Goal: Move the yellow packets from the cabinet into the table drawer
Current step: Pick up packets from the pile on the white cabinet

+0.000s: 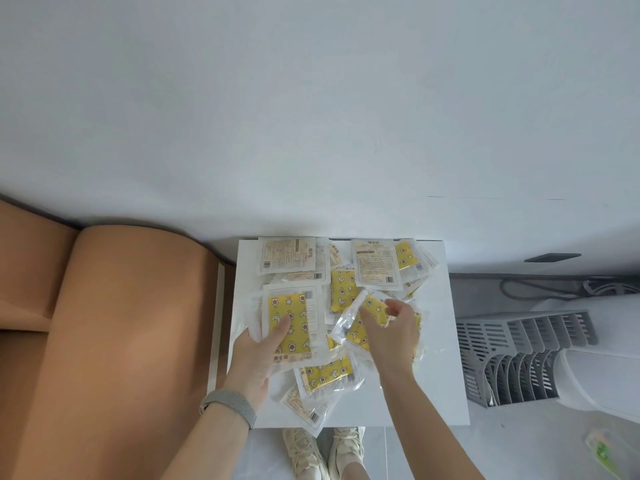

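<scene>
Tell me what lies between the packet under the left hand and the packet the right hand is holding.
In the head view, a yellow packet lies face up between the left hand's packet and the right hand's packet, among other overlapping packets.

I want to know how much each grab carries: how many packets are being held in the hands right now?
2. The left hand holds one packet at the pile's left; the right hand pinches another at its middle. More may be hidden underneath.

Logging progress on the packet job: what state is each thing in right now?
Left hand: grips a stack of packets.
Right hand: pinches one tilted packet.
Packet pile: scattered, overlapping, on the white surface.
Grey rack: on the floor, right.
</scene>
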### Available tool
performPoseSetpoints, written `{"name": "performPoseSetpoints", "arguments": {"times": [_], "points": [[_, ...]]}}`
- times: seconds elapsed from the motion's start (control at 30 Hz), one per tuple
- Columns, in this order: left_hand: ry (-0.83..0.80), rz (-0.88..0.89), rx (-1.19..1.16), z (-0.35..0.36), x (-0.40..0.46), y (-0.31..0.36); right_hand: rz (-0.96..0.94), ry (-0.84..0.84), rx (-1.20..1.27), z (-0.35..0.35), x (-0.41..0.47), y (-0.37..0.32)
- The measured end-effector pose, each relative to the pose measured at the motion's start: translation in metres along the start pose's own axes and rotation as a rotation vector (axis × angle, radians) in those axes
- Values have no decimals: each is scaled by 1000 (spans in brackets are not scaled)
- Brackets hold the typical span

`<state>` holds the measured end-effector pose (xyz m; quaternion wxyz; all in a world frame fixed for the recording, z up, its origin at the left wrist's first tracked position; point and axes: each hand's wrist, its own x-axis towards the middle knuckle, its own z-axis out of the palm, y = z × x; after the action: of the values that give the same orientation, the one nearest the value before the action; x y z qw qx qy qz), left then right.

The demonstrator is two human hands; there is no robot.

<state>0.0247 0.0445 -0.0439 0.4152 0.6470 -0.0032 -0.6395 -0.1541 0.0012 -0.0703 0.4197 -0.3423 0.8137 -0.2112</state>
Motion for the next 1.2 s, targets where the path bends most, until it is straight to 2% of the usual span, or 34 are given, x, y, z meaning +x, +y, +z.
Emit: {"name": "performPoseSetpoints", "arguments": {"times": [0.17,0.3,0.77,0.93,1.07,1.2], "points": [[-5,11,-1,-5,1,1,266,-12,-75,11,23,11],[-7,13,8,-6,3,-2,254,-10,-215,26,28,16],[2,18,-5,-6,8,-5,176,8,-285,20,37,28],[4,17,-6,-5,10,-6,132,27,-174,-4,37,33],[0,18,-4,-2,11,-6,186,72,-85,-20,38,38],[1,9,2,-2,13,-6,238,8,-55,-34,39,45]]}}
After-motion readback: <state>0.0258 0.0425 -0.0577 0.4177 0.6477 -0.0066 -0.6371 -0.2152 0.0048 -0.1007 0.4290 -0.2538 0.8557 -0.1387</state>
